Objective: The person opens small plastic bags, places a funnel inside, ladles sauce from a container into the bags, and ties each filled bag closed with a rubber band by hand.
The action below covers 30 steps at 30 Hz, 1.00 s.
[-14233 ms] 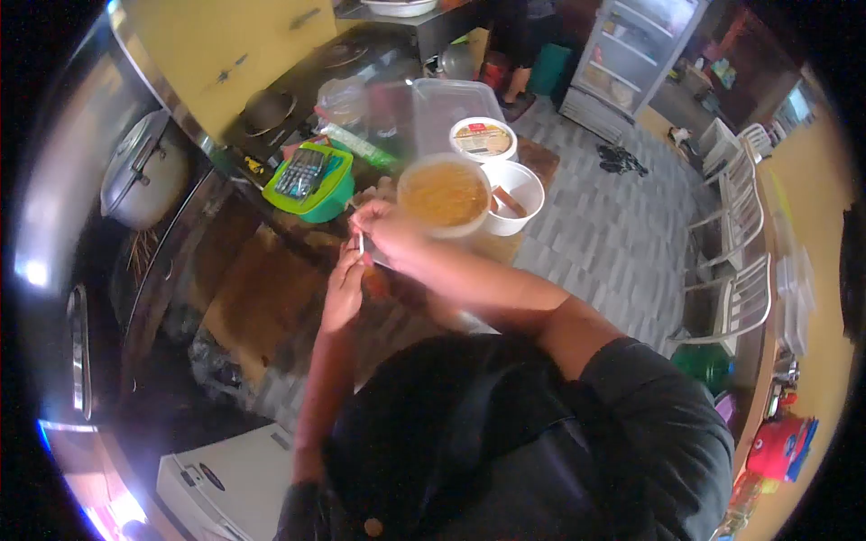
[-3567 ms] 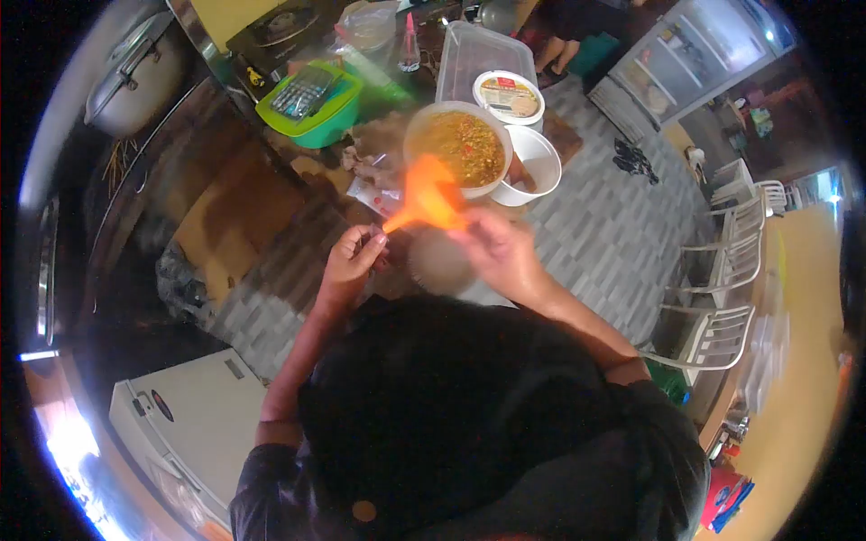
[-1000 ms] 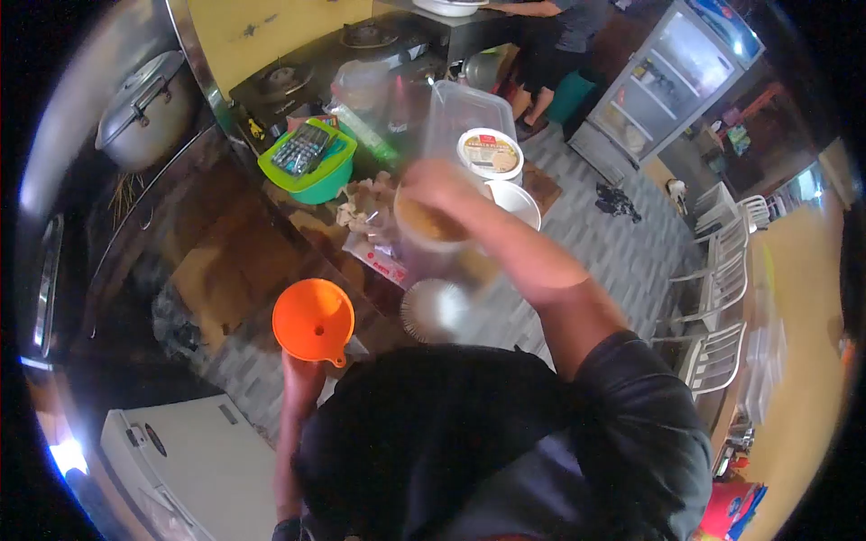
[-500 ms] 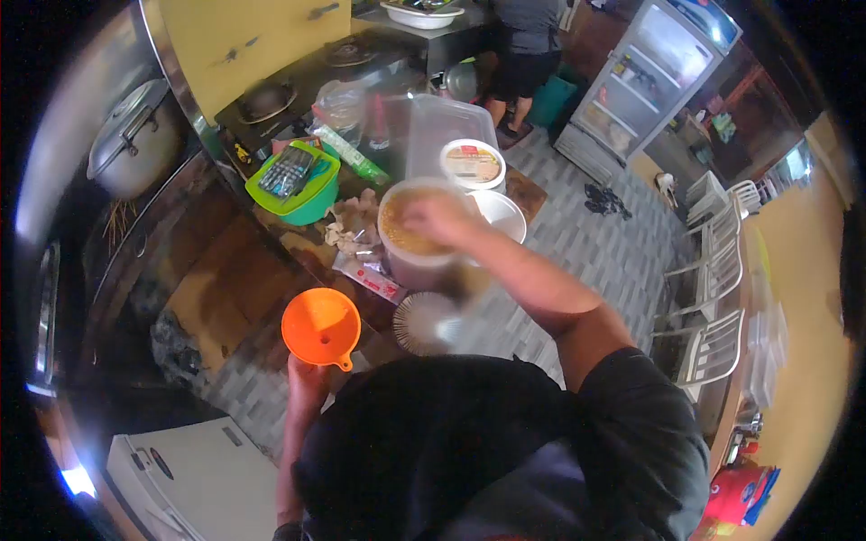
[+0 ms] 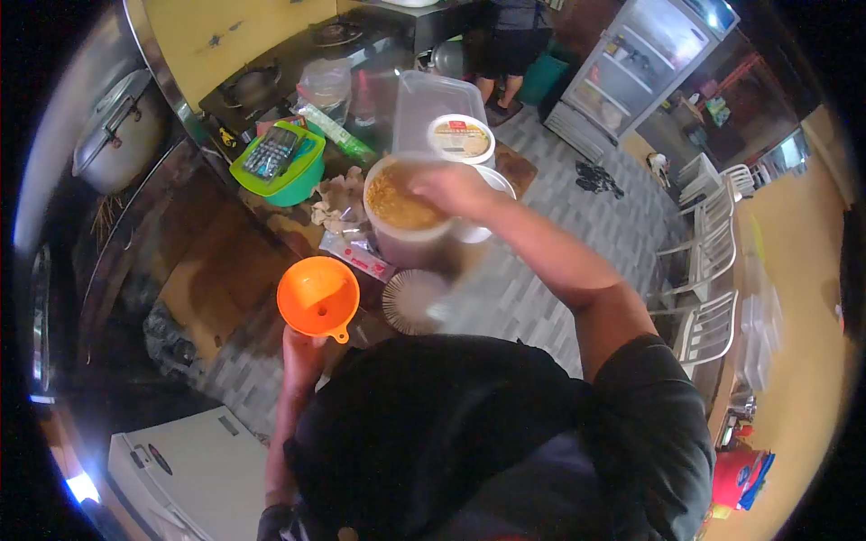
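An orange funnel (image 5: 317,298) with a small hanging tab is in my left hand (image 5: 303,353), whose fingers close beneath its cone and are partly hidden by it. My right hand (image 5: 456,191) is over the rim of a tall plastic bucket (image 5: 410,245), its fingers curled and blurred. Whatever those fingers hold cannot be made out. Brown, lumpy contents (image 5: 397,200) fill the bucket nearly to the top. Behind my right hand stand a white bowl (image 5: 499,183) and a lidded white tub (image 5: 460,138) with a printed label.
A plate with a striped rim (image 5: 413,302) lies near my body, beside a flat box (image 5: 356,255). To the left is a green basin (image 5: 293,180) holding packets. A clear plastic bin (image 5: 437,99) stands behind. Another person (image 5: 514,45) is at the back.
The view has shifted a little, so the table things sit slightly higher and more to the left. My right hand remains over the bucket; the funnel is tilted a bit differently.
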Each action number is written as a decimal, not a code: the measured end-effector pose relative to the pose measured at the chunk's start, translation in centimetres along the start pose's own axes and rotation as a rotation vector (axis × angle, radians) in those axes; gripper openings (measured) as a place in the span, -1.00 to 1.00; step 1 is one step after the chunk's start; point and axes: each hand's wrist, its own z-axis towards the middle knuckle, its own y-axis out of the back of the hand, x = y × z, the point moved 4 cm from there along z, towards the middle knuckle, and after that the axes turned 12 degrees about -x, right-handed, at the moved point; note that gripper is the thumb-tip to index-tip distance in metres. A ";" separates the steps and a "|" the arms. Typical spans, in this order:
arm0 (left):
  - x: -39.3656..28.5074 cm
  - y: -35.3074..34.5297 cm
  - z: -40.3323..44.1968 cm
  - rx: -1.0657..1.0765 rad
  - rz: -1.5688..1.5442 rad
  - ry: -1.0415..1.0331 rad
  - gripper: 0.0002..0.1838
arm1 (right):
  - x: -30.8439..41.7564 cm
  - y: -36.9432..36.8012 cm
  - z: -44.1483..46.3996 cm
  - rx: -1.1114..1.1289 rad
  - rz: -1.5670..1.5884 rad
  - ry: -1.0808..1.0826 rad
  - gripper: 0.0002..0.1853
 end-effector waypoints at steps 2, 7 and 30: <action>0.1 -0.1 0.0 -0.050 -0.104 0.054 -0.70 | -1.2 -1.6 -0.4 0.097 -0.062 -0.015 -0.82; -0.7 -0.1 -0.2 -0.058 0.056 -0.051 -0.68 | -2.6 -3.6 -1.3 0.166 -0.136 -0.117 -0.79; 2.0 1.7 0.0 -0.050 0.034 -0.032 -0.72 | 3.1 -0.3 1.4 -0.014 -0.014 -0.357 -0.71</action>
